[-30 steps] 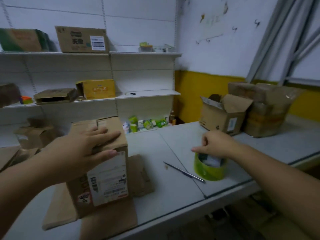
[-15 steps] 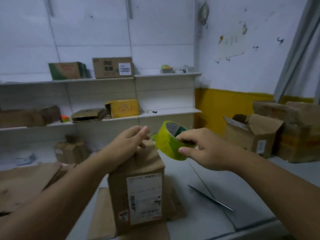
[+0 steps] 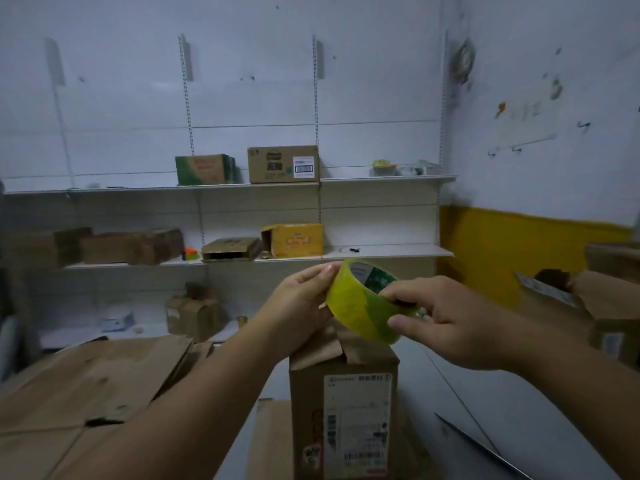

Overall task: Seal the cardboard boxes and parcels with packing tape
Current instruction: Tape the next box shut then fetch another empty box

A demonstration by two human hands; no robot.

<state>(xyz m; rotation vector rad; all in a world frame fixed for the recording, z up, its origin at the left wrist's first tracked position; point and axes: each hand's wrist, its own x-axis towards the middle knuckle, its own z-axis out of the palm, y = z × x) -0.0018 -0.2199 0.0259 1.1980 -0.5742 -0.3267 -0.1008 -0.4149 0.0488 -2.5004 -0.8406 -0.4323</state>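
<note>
The right hand [image 3: 446, 320] grips a roll of yellow-green packing tape [image 3: 353, 306], thumb pressed on the outer band and the other fingers hooked into the core. The left hand [image 3: 298, 303] meets the roll from the other side with its fingers nearly straight and laid against the outer face, one fingertip up at the rim. Its thumb is hidden, so I cannot tell whether it pinches a tape end.

The roll hangs tilted in the air just above a tall cardboard box [image 3: 343, 410]. This box stands upright on the table [image 3: 519, 403] and carries a white shipping label [image 3: 356, 420] on the side facing us. Its top flaps [image 3: 332, 344] are crumpled, stick up unevenly and are not taped down.

Under the box lies a flattened piece of cardboard [image 3: 266, 441]. Left of the box is a broad sheet of flattened cartons [image 3: 86, 386]. Right of the box, a thin metal blade [image 3: 478, 445] lies flat on the table, apart from it. Further right, at the edge of view, sits an open carton [image 3: 595, 299] with its flaps raised.

Behind the box is white wall shelving [image 3: 381, 252]. It holds a yellow carton [image 3: 294, 239] lying on its side, and higher up a brown carton with a barcode label [image 3: 282, 164] beside a green-printed one [image 3: 204, 169].
</note>
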